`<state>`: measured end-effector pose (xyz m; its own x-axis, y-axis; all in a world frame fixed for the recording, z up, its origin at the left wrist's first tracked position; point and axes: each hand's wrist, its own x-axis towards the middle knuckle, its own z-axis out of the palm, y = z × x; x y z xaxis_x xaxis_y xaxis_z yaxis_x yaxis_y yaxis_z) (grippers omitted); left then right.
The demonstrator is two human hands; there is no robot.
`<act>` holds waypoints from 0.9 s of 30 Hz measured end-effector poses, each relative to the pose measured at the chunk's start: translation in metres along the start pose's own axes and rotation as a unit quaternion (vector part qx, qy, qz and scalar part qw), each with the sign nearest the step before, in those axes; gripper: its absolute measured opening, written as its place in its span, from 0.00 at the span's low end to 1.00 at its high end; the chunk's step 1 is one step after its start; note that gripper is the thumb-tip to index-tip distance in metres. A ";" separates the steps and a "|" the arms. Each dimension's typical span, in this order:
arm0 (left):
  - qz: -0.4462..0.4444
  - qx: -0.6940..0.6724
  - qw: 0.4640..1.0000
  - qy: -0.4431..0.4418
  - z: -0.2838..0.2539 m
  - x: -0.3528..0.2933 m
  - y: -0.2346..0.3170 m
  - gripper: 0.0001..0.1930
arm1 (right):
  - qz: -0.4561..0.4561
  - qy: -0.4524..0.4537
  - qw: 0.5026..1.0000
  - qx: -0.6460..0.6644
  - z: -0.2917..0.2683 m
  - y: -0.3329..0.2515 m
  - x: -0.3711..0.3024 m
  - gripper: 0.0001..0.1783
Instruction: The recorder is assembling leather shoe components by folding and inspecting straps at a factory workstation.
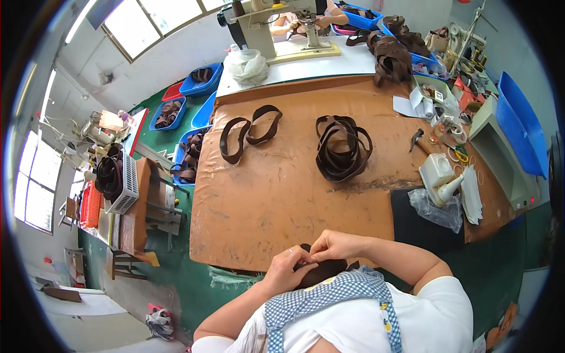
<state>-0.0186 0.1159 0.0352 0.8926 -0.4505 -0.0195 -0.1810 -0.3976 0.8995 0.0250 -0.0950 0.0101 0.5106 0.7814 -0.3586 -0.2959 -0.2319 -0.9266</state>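
At the near edge of the table, close to my body, my left hand [287,269] and my right hand [334,246] meet with fingertips pinched together. Between them is a dark brown strap [323,272], which hangs in front of my apron; its ends are hidden by my hands and body. Farther out on the brown table cover [282,200] lie looped brown straps [238,141] at the left. A thicker coil of brown straps [343,154] sits right of the middle, apart from my hands.
A black mat [412,220], a white bottle [436,170], a plastic bag [438,209] and a hammer [419,140] lie on the right. Beyond the table, a person's hands [285,26] work behind a sewing machine [253,29]. Blue baskets [169,115] with straps stand at the left.
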 end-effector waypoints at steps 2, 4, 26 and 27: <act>-0.030 -0.027 0.999 -0.009 -0.007 0.000 -0.003 0.10 | -0.073 0.046 0.994 -0.073 0.000 -0.005 -0.005 0.10; -0.141 -0.112 0.981 -0.073 -0.016 -0.004 -0.011 0.11 | -0.092 0.070 0.987 -0.113 -0.008 -0.007 -0.015 0.10; 0.040 -0.022 0.999 0.006 -0.009 -0.016 -0.012 0.12 | -0.032 0.012 0.998 -0.044 -0.011 -0.008 -0.015 0.10; 0.070 -0.004 0.997 0.010 -0.007 -0.016 -0.014 0.12 | -0.011 0.018 0.999 -0.028 -0.011 -0.008 -0.013 0.10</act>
<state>-0.0273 0.1335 0.0261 0.8668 -0.4852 0.1149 -0.3011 -0.3256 0.8963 0.0300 -0.1096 0.0212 0.5447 0.7658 -0.3419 -0.2397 -0.2485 -0.9385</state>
